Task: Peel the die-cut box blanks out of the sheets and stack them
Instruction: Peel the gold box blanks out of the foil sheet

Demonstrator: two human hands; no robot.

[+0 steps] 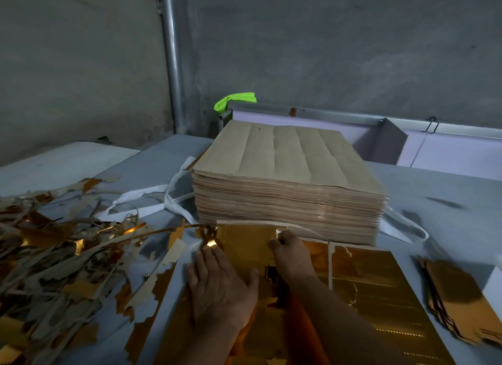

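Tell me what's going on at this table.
A person is stripping a gold sheet. The left hand presses it flat while the right hand pinches a thin waste strip at its far edge. Scrap lies heaped to the left, peeled blanks sit stacked at the right, and a tall brown stack stands behind.

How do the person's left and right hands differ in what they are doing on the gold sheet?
The left hand lies flat with straight fingers, pressing the gold foil sheet down. The right hand is curled, pinching the pale edge strip at the sheet's far side. The left hand is nearer the scrap pile, the right hand nearer the brown stack. Both hands work on the same sheet.
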